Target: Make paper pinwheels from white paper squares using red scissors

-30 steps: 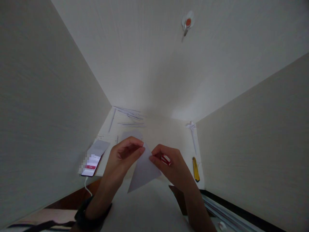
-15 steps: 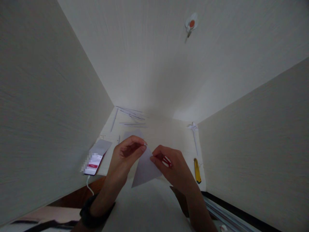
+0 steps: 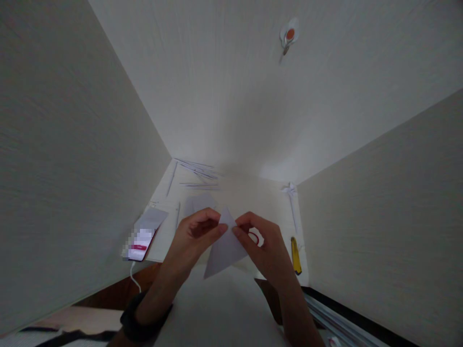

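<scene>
Left hand [image 3: 193,236] and right hand [image 3: 270,248] pinch opposite edges of tapered paper sheet [image 3: 226,250] near its tip; apparently shaping, next move calls for aligned edges

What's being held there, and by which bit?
A piece of paper, near its narrow top: the left grip on one edge, the right grip on the other.

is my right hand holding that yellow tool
No, the right hand pinches the white paper, and the yellow tool lies apart on the table.
</scene>
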Tool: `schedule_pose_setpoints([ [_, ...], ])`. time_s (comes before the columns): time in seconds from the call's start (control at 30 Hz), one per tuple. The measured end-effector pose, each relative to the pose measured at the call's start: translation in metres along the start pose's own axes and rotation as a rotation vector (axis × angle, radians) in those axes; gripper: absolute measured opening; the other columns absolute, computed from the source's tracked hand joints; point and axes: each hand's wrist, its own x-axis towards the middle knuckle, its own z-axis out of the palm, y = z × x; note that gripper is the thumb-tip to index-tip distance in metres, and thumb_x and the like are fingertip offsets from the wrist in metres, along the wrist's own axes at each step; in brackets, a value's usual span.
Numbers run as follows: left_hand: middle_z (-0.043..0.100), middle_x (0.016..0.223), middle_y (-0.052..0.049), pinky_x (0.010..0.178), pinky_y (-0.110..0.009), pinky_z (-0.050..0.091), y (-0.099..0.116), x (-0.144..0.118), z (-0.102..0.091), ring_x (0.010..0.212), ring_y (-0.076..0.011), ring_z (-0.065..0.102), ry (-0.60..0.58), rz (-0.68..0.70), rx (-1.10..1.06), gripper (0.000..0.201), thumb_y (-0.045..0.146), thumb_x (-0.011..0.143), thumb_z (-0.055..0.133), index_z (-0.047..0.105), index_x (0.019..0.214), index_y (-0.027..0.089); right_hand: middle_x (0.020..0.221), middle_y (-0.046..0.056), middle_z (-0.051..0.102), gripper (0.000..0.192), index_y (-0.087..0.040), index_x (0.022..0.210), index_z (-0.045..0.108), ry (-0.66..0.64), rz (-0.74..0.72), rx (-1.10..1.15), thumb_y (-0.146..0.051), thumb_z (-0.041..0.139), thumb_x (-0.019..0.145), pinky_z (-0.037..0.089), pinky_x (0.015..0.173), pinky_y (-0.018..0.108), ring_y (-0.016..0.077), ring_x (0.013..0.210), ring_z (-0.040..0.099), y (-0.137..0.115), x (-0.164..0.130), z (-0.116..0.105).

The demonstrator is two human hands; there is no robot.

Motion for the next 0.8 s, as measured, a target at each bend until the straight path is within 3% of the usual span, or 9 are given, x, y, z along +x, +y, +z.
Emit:
schedule_pose_setpoints([
  [0.23,0.067,0.068,0.001,0.067,-0.024,0.051,-0.0041,0.0017,0.0006,0.068,-0.0148,0.064,-0.043,0.029,0.069,0.013,0.024,0.070,0.078,0.067,0.067,0.018,0.067,-0.002,0.063,0.011,-0.021,0.073,0.059,0.086,-0.007,0.106,-0.018,0.060,0.083,0.045,0.063,0.026,0.0135,0.064,0.059,-0.0016,0.0026,0.0008],
  [0.5,0.067,0.063,0.001,0.062,-0.023,0.051,-0.0035,-0.0017,0.0006,0.063,-0.0142,0.064,-0.015,0.062,0.127,0.013,0.023,0.072,0.076,0.067,0.064,0.019,0.069,-0.001,0.062,0.009,-0.022,0.075,0.059,0.277,0.039,0.207,-0.021,0.060,0.084,0.046,0.066,0.027,0.0148,0.068,0.058,0.0041,0.0016,0.0017],
  [0.67,0.068,0.065,0.001,0.063,-0.022,0.051,-0.0028,-0.0036,0.0002,0.065,-0.0140,0.065,-0.014,0.111,0.185,0.010,0.022,0.075,0.073,0.068,0.067,0.019,0.073,-0.002,0.060,0.007,-0.022,0.077,0.059,0.114,0.088,0.254,-0.023,0.065,0.081,0.045,0.068,0.027,0.0143,0.070,0.056,0.0035,0.0035,-0.0012],
  [0.8,0.069,0.067,0.001,0.065,-0.022,0.052,0.0000,-0.0046,0.0023,0.067,-0.0143,0.065,-0.038,0.216,0.340,0.010,0.018,0.077,0.070,0.069,0.068,0.019,0.069,-0.003,0.055,0.012,-0.020,0.072,0.058,-0.031,0.114,0.163,-0.024,0.066,0.080,0.041,0.064,0.026,0.0145,0.070,0.052,0.0023,0.0059,-0.0051],
])
